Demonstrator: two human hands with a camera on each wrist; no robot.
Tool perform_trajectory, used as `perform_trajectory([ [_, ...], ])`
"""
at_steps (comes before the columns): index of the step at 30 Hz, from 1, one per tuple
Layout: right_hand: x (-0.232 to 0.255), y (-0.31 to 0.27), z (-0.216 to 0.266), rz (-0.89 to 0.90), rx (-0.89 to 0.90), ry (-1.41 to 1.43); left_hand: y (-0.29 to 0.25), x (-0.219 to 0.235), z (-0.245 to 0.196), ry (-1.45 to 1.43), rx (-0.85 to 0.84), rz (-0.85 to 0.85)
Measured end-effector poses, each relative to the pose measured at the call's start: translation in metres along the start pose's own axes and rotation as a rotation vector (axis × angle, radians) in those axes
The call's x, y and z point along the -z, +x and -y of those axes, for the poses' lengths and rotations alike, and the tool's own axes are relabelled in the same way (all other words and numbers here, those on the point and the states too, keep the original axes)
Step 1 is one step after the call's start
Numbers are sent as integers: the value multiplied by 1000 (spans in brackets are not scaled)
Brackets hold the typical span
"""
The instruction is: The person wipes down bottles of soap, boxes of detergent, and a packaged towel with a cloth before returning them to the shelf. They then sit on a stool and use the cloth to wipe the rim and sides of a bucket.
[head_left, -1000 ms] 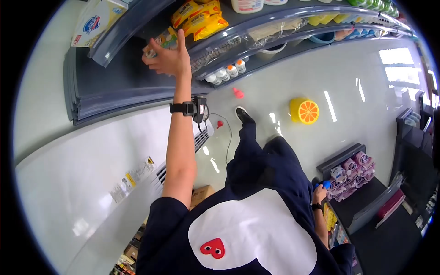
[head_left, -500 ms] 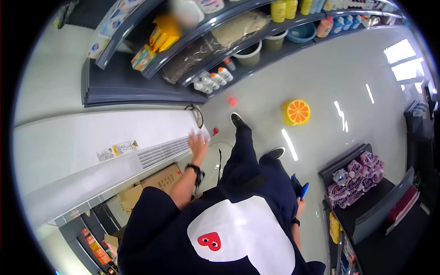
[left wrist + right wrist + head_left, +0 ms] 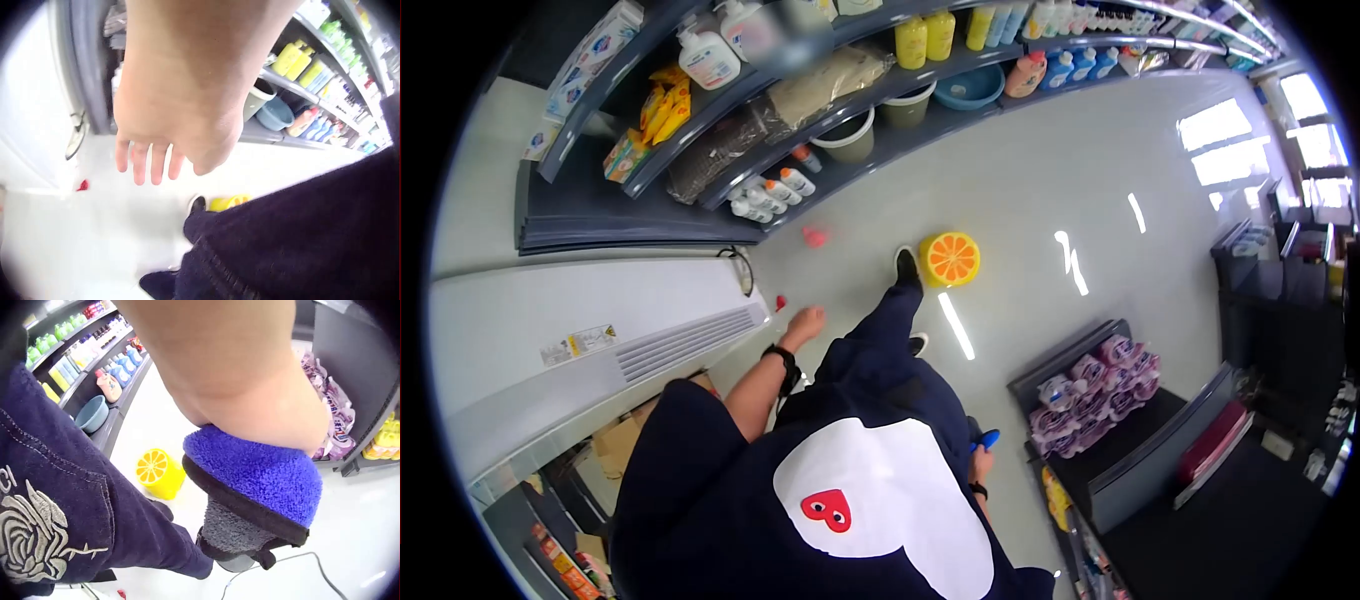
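Observation:
My left hand (image 3: 805,325) hangs beside my left leg with nothing in it. Its fingers (image 3: 157,165) point down loosely over the floor in the left wrist view. Down at my other side, my right hand (image 3: 981,464) grips a folded microfiber cloth (image 3: 262,478), blue on one face and grey on the other, with a black edge. The cloth dangles below the hand in the right wrist view, and most of the fingers are hidden behind the wrist and palm. In the head view, only a small blue part of it shows.
Shelves (image 3: 640,243) at the front left hold pump bottles (image 3: 707,58), yellow packets (image 3: 665,112) and basins (image 3: 970,87). A white appliance (image 3: 520,300) lies left. An orange-slice stool (image 3: 951,260) stands ahead by my foot. Purple packages (image 3: 1090,395) fill a rack on the right; a cable (image 3: 315,556) crosses the floor.
My left hand has come down from the small box by the yellow packets on the shelf to my side. My feet have stepped, and the stool is nearer. The right hand keeps the cloth.

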State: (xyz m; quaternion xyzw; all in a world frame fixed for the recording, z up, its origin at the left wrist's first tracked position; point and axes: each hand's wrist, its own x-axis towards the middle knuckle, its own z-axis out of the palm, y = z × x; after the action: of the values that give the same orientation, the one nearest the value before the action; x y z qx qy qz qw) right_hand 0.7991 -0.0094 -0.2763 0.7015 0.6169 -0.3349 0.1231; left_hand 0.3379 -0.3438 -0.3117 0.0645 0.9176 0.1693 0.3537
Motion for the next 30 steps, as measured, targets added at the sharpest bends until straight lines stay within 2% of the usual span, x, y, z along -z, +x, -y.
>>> perform_trajectory([
  [1,6,6,14,15,26,-62,31,6,-22,-41,-8,-122],
  [3,2,32,28,12,54,-77,79,23,-71,-253,-110,-210],
  [5,-13,69,14,-20,44,-7,120,23,-115,-272,-146,-168],
  [8,29,59,110,-36,231,-147,151,35,-184,-234,-208,-24],
  [9,27,71,122,-60,324,-239,152,42,-202,-210,-226,44],
  [11,36,96,151,-37,410,-264,158,46,-222,-186,-335,75],
  [12,41,106,170,-20,450,-281,158,48,-227,-177,-384,94],
  [15,71,138,248,20,423,-332,171,38,-218,-192,-329,63],
  [17,92,170,312,-32,505,-434,176,20,-199,-163,-238,25],
  [18,103,191,345,-67,611,-459,178,13,-186,-111,-166,14],
  [20,116,244,417,75,657,-388,184,-9,-147,91,-65,-40],
  [21,105,287,442,13,761,-408,181,-16,-135,97,22,-75],
  [22,97,323,479,127,700,-413,183,-14,-124,123,99,-113],
  [25,47,369,600,223,847,-388,199,8,-122,-41,269,-44],
  [26,26,389,637,291,750,-449,199,26,-134,-252,196,-189],
  [27,14,366,683,390,691,-388,199,48,-159,-317,148,-305],
  [28,-16,383,701,349,858,-270,204,71,-191,-376,76,-420],
  [29,-42,394,725,402,835,-220,212,85,-217,-328,78,-423],
  [30,-64,398,749,533,681,-94,227,96,-242,-278,65,-425],
])
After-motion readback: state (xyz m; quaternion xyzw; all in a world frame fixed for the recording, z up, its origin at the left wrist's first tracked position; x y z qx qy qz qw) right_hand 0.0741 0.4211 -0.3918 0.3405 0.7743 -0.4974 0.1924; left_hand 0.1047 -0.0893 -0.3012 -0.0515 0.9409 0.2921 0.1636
